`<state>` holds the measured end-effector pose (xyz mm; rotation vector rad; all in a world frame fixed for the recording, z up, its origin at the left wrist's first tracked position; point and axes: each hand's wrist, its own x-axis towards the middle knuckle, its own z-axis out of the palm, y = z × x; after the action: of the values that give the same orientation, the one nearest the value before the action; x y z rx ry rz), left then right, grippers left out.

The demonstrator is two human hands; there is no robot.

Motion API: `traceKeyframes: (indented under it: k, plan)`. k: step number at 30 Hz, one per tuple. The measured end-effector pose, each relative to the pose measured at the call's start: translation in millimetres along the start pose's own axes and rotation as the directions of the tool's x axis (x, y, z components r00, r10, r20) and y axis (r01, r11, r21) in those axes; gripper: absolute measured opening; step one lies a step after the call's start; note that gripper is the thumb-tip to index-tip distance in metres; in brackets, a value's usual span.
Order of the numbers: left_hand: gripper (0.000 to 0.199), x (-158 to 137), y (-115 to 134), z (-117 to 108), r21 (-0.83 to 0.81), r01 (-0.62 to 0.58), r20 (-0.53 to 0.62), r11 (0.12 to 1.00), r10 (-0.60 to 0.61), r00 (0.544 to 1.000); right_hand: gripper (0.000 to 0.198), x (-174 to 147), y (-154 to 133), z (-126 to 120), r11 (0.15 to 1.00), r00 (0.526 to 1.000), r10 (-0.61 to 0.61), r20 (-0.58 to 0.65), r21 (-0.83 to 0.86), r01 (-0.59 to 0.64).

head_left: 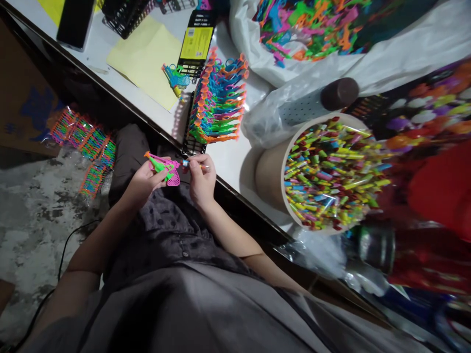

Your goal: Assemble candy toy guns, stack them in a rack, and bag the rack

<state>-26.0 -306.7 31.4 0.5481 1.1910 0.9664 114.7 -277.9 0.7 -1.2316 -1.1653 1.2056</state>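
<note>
Over my lap, my left hand (143,180) is closed on a pink toy gun (173,177) with a lattice grip. A bright green piece (159,166) lies against it, and an orange tip shows at its far end. My right hand (203,177) pinches a thin stick (185,163) with a blue and white end, close beside the toy gun's grip. Just beyond my hands, on the table, stands a rack of toy guns (221,105) in dense colourful rows with orange tips. Several loose blue and green toy guns (176,77) lie to its left.
A beige bucket (268,171) full of wrapped colourful sticks stands on the table at right. Behind it is a white sack (245,44) of loose plastic toys. A dark-capped bottle (338,93) lies between them. Bundled toys (86,137) sit at left. A phone (76,22) lies far left.
</note>
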Motion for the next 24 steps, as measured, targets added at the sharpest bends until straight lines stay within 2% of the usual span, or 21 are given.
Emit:
traceKeyframes:
  k: [10, 13, 16, 21, 24]
  plan:
    - [0.045, 4.8, -7.0, -2.6, -0.040, -0.005, -0.017, 0.999, 0.004, 1.000, 0.035, -0.5, 8.7, -4.7, 0.999, 0.996, -0.044, 0.076, -0.005, 0.044]
    - [0.041, 6.3, -4.3, -3.0, -0.043, -0.011, 0.017, 0.999, 0.011, 1.000, 0.037, 1.3, 9.9, -6.7, 0.997, 0.990, -0.071, 0.121, -0.022, 0.074]
    - [0.038, 6.5, -0.2, -2.5, -0.055, 0.000, 0.062, 0.998, 0.003, 0.998, 0.038, 5.2, 9.4, -8.2, 0.994, 0.992, -0.096, 0.088, -0.039, 0.100]
    - [0.038, 5.5, 0.9, 2.8, -0.101, 0.010, 0.072, 0.995, -0.003, 0.997, 0.027, 10.3, 8.8, -8.7, 0.983, 0.980, -0.177, 0.096, 0.070, 0.171]
    - [0.040, 5.1, -1.1, 7.0, -0.130, 0.004, 0.050, 0.992, 0.002, 0.999, 0.023, 9.7, 11.1, -9.2, 0.979, 0.980, -0.180, 0.084, 0.114, 0.169]
